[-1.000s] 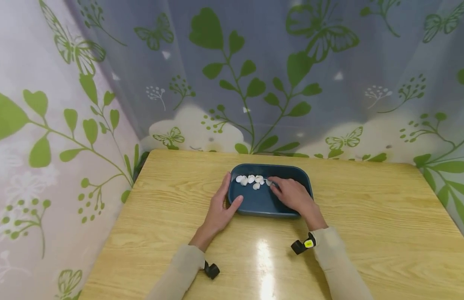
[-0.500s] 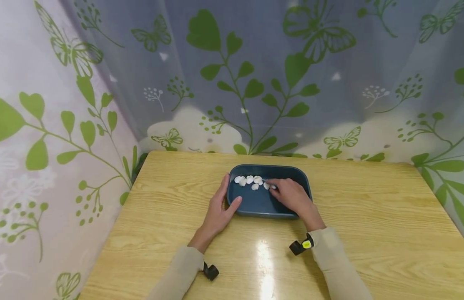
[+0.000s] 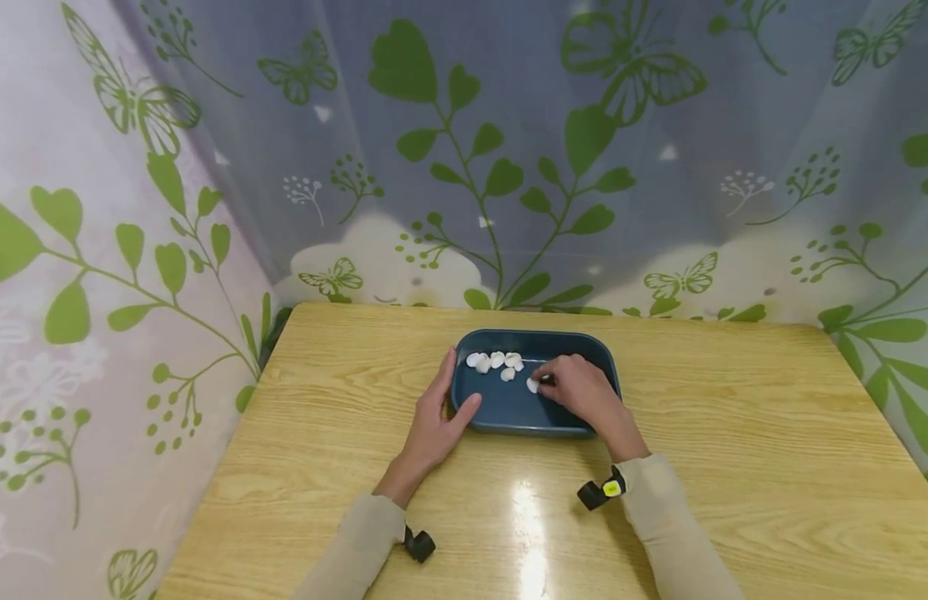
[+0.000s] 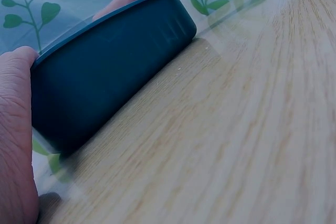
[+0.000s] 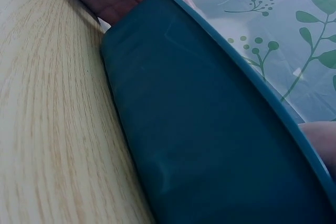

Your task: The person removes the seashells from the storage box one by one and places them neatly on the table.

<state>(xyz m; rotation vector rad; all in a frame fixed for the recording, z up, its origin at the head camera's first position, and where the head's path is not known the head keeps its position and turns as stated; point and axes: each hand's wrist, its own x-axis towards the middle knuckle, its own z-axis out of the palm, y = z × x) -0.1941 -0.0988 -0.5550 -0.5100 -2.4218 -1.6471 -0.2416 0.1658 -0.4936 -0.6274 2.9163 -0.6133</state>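
The table (image 3: 358,375) fills the lower frame, carrying a blue tray (image 3: 501,410) at centre. The left hand (image 3: 433,425) lies along the tray's left end, fingers extended, thumb spread over the near rim. The right hand (image 3: 584,388) reaches in from the right, fingers bent, seemingly pinching the lone white piece (image 3: 533,386). That piece now sits lower than a second ago, which seems to single it out from the white cluster (image 3: 497,360) at the tray's upper left.
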